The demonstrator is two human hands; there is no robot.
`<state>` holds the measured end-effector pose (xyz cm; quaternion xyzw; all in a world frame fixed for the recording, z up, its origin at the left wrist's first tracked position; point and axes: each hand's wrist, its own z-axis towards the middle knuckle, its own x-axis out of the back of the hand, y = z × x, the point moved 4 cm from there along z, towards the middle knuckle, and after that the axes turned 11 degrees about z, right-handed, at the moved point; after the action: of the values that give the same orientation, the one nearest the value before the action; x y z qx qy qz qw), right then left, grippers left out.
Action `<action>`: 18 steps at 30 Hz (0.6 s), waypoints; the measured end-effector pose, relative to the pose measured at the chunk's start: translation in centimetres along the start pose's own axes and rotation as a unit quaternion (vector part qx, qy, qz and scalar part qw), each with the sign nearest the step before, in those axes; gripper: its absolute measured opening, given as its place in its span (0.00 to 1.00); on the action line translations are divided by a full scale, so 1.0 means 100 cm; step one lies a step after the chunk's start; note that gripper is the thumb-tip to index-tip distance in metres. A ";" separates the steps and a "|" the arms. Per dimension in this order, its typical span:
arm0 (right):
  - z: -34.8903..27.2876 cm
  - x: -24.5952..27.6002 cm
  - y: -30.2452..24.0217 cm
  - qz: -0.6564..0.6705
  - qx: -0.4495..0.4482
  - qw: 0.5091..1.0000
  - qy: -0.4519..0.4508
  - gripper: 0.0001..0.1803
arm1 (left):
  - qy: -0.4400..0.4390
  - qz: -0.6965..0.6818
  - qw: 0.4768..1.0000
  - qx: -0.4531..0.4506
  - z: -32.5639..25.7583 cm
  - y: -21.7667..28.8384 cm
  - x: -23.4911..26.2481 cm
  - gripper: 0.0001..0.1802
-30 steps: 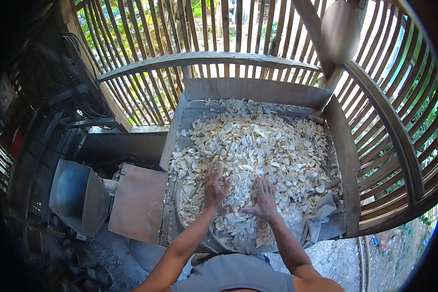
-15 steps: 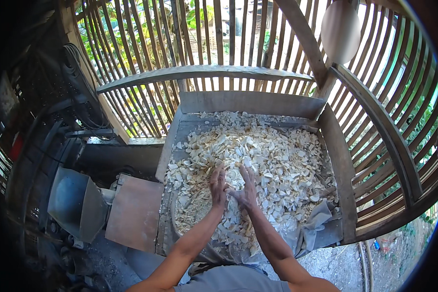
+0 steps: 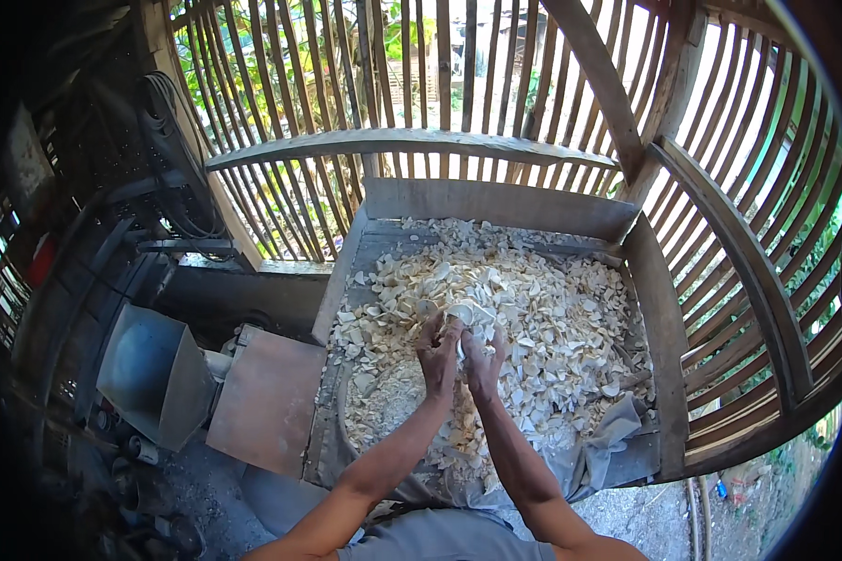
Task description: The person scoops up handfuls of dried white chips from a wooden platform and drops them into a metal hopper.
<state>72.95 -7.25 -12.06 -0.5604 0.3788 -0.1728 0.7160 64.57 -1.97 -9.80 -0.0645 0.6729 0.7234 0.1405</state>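
A broad heap of pale, dry, broken chips (image 3: 561, 327) fills a wooden tray (image 3: 496, 201) with raised sides. In the middle of the heap, my left hand (image 3: 439, 357) and my right hand (image 3: 483, 366) are cupped together, fingers bent around a handful of whitish chips (image 3: 471, 316). The larger pieces show above and between the fingertips; the palms and whatever lies under them are hidden. Finer, powdery bits (image 3: 384, 411) lie to the left of my wrists.
Left of the tray are a flat brownish board (image 3: 269, 397) and a metal hopper (image 3: 150, 374). Grey cloth (image 3: 613, 435) bunches at the tray's near right corner. Wooden slat walls (image 3: 412, 142) enclose the back and right. Coiled cable (image 3: 164, 103) hangs at the left.
My hands have come closer together, from fingers stretched along the heap to fingers curled around a handful of chips. The whole view has shifted slightly.
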 end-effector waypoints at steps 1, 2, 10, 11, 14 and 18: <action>0.010 0.010 0.024 0.033 0.033 0.999 0.018 0.25 | -0.010 0.003 1.000 0.002 -0.001 0.002 -0.003 0.20; 0.017 0.019 0.029 0.066 0.070 0.995 0.038 0.23 | -0.023 0.004 1.000 0.003 -0.003 0.005 -0.010 0.20; 0.009 -0.014 -0.008 0.099 0.103 0.989 -0.021 0.16 | -0.006 -0.009 1.000 -0.009 0.002 0.035 -0.001 0.17; -0.003 -0.036 -0.023 0.125 0.043 0.991 -0.029 0.16 | 0.009 -0.018 1.000 -0.023 0.009 0.038 0.012 0.18; 0.009 -0.057 -0.026 0.109 0.071 0.988 -0.079 0.16 | 0.012 -0.032 0.998 -0.050 0.017 0.067 0.021 0.18; -0.002 -0.126 -0.045 0.087 0.108 0.980 -0.144 0.19 | 0.059 -0.039 0.992 -0.100 0.036 0.118 0.064 0.19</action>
<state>65.37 -0.28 -3.50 -0.4639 0.2984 -0.0677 0.8314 55.38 1.67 -0.07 -0.1475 0.6012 0.7759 0.1214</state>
